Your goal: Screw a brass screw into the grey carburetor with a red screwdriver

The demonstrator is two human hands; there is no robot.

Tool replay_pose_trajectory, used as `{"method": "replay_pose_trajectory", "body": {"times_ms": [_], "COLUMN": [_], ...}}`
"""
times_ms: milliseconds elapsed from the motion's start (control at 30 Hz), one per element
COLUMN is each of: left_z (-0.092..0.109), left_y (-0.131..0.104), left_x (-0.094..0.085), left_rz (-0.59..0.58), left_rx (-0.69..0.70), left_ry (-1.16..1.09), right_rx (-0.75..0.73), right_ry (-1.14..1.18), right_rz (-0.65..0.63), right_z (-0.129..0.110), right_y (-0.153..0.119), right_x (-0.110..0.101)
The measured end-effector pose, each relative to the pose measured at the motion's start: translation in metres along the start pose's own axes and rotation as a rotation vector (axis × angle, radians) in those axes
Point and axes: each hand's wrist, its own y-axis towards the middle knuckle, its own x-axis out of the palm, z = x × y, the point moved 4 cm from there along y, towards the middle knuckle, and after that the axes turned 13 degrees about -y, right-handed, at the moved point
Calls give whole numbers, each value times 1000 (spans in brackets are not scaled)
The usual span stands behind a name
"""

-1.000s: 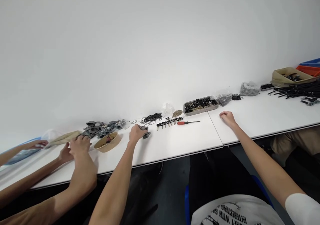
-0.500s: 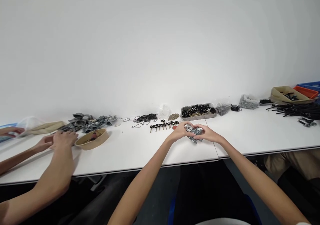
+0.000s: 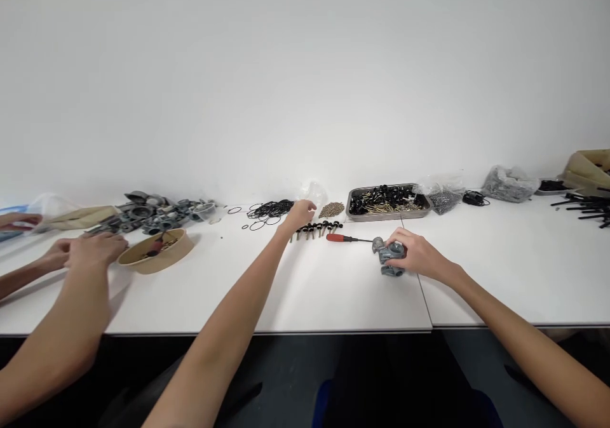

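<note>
Two bare hands work over a long white table (image 3: 333,294). The right hand (image 3: 417,254) is curled around a small grey part (image 3: 391,258), holding it down on the tabletop near the seam between two table sections. The part is a dull grey, blocky casting with rounded lobes and a short stub toward the left; finer detail is too small to make out. Just left of it lies a screwdriver (image 3: 347,239) with a red handle and a thin dark shaft whose tip points at the part and seems to touch it. The left hand (image 3: 300,215) reaches farther back, fingers loosely bent and holding nothing that can be seen, its fingertips at the left end of a row of black-headed pins (image 3: 318,228). Behind them sit a heap of black rings (image 3: 269,210), a small mound of brass bits (image 3: 332,209) and a metal tray (image 3: 388,200) of black and brass pieces. At far left, another person's hands (image 3: 90,249) rest beside a tan bowl (image 3: 155,251), with a pile of grey castings (image 3: 152,213) behind it. Clear bags of dark parts (image 3: 508,183) lie along the wall on the right.
</note>
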Motion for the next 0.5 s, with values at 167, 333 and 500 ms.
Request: {"method": "replay_pose_trajectory", "body": {"times_ms": [167, 333, 500], "left_z": [-49, -65, -55], "left_y": [20, 29, 27], "left_x": [-2, 6, 6], "left_rz": [-71, -114, -75], "left_rx": [-94, -108, -81], "left_ry": [146, 195, 210], "right_rx": [-15, 46, 31], "right_ry": [31, 236, 368], "right_rz": [-228, -237, -172], "right_z": [-8, 5, 18], "right_y": [-3, -7, -7], "right_x": [-10, -7, 12]}}
